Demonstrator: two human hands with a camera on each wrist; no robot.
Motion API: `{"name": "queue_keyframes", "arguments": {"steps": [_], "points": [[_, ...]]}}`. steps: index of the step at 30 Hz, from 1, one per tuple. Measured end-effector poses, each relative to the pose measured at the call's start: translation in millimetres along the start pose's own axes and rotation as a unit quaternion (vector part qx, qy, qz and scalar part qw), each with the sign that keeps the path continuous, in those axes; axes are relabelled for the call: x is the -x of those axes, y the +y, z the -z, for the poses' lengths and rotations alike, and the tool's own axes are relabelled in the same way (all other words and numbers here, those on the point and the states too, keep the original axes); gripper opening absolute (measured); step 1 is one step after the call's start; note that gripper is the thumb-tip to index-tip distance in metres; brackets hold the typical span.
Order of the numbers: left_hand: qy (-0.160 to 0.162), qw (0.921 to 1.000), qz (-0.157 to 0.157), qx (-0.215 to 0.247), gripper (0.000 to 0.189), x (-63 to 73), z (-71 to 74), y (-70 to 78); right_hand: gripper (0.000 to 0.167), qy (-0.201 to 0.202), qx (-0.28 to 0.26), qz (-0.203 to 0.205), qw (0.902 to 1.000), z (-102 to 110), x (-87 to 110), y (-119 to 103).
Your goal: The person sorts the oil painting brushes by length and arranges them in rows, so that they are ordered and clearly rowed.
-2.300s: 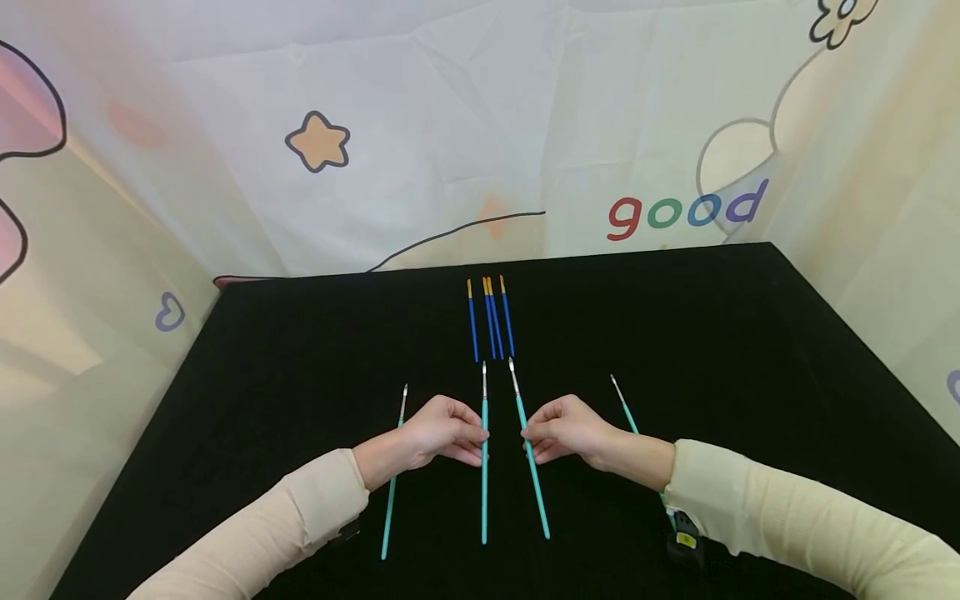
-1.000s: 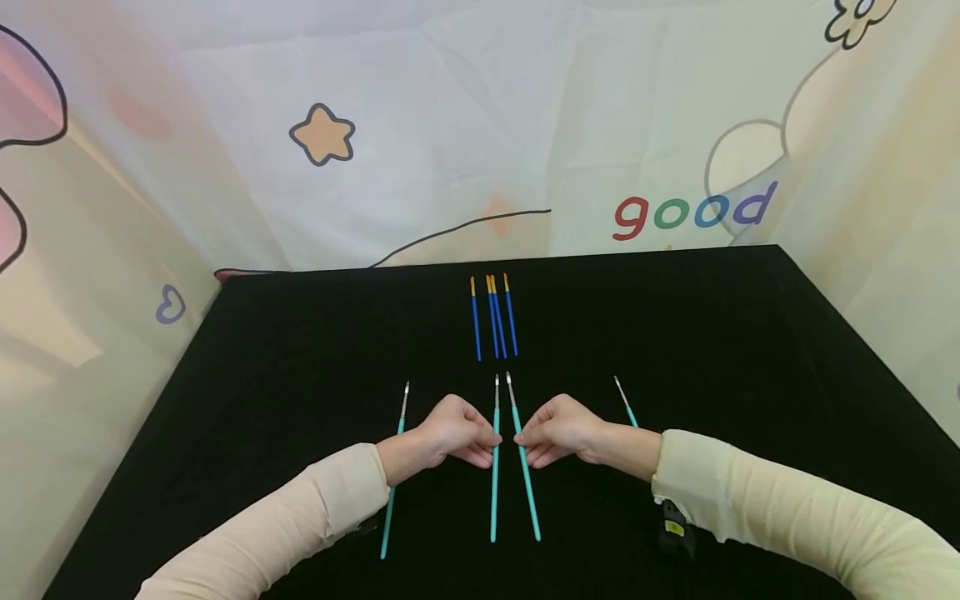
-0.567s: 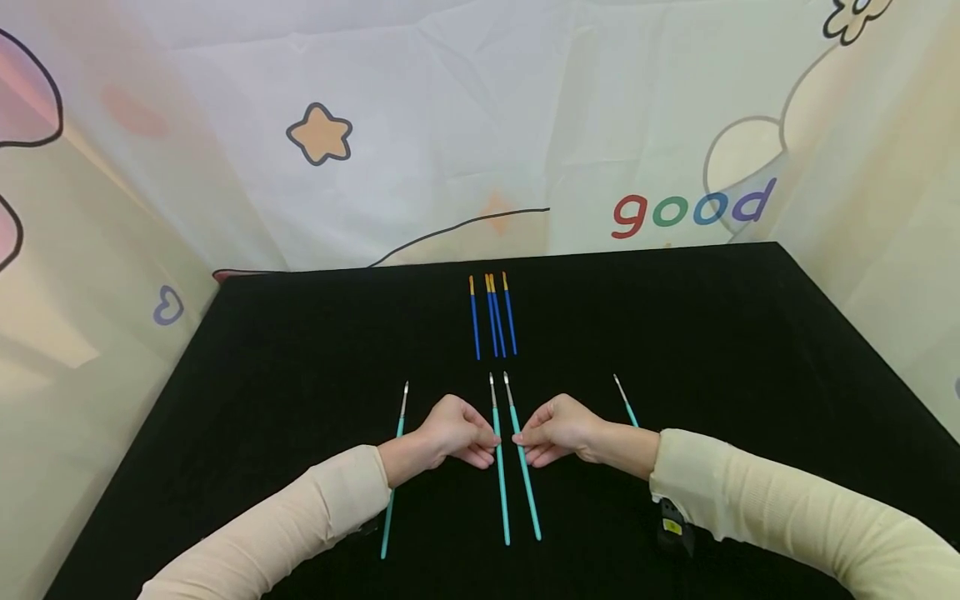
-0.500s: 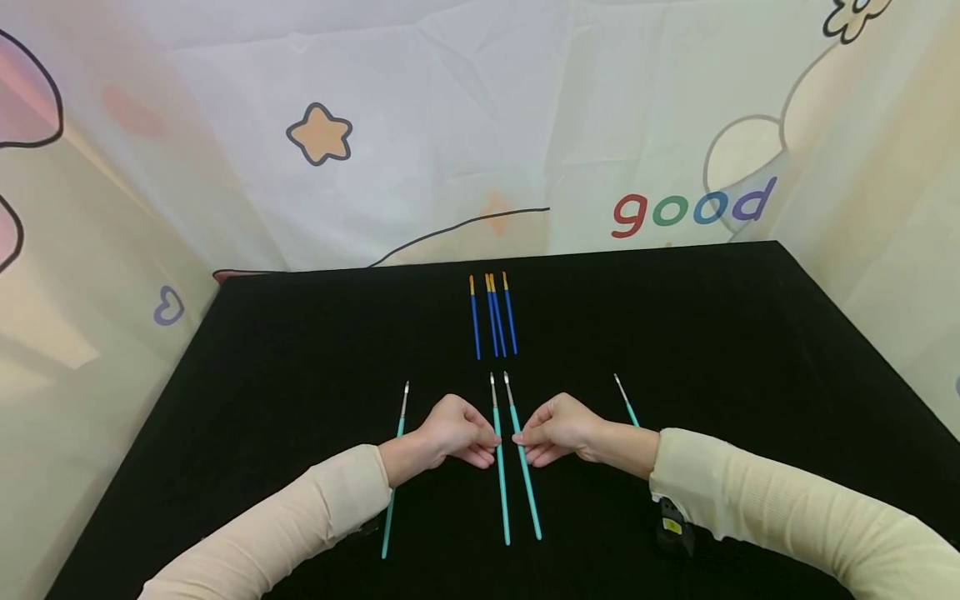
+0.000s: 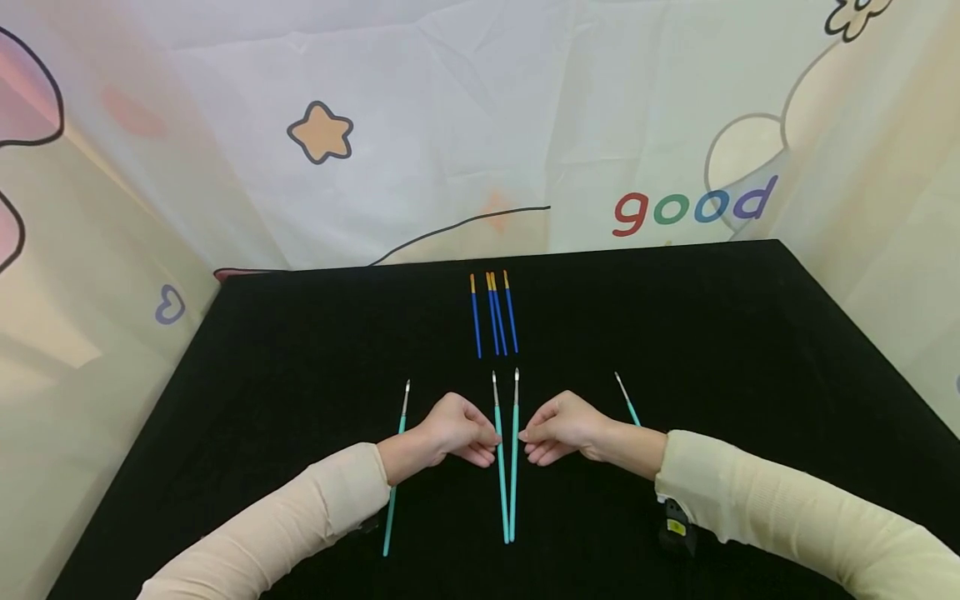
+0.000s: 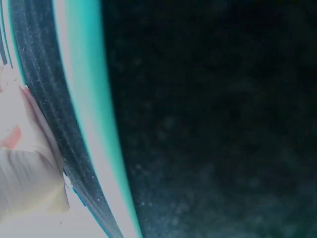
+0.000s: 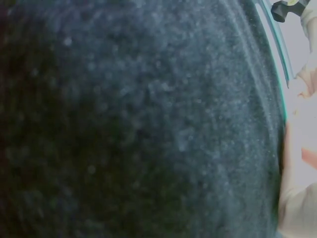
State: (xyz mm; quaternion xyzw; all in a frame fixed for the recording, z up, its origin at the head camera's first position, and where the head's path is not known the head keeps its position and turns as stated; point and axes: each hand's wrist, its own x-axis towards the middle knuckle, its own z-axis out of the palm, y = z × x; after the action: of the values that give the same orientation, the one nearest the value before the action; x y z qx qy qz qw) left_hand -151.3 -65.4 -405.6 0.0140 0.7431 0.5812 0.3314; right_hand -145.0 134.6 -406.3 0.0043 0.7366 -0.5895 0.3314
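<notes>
Two turquoise paintbrushes stand out side by side at the middle of the black table, silver ferrules pointing away, their lower ends converging. My left hand [image 5: 459,432] pinches the left paintbrush [image 5: 502,479] partway along its handle between thumb and fingers. Just right of the other paintbrush [image 5: 513,475], a small gap parts it from the fingertips of my right hand [image 5: 566,429], which is loosely curled and holds nothing. In the left wrist view, a blurred turquoise handle [image 6: 94,99] runs close to the camera, beside the left hand [image 6: 29,168]. The right wrist view catches the right hand [image 7: 297,198] at its edge.
Several blue paintbrushes [image 5: 476,325] with orange tips lie farther back in a row. One turquoise paintbrush [image 5: 390,525] passes beneath the left forearm; another [image 5: 628,404] is partly hidden by the right one. A printed curtain [image 5: 450,125] encloses the table [image 5: 675,333].
Both hands have brought their paintbrushes closer together. The right hand has since let go and shifted slightly right; its paintbrush now lies straighter, lower end swung left to the other's.
</notes>
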Motion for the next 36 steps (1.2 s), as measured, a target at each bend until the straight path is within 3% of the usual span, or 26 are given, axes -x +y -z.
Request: {"name": "queue_keyframes", "arguments": {"steps": [21, 36], "points": [[-0.017, 0.9991, -0.031, 0.024, 0.015, 27.0, 15.0, 13.4, 0.023, -0.027, -0.030, 0.030, 0.9987, 6.5, 24.9, -16.6], [-0.041, 0.9950, -0.073, 0.056, 0.028, 42.9, 22.4, 20.1, 0.028, -0.040, -0.027, 0.060, 0.9970, 16.4, 38.8, -22.7]]}}
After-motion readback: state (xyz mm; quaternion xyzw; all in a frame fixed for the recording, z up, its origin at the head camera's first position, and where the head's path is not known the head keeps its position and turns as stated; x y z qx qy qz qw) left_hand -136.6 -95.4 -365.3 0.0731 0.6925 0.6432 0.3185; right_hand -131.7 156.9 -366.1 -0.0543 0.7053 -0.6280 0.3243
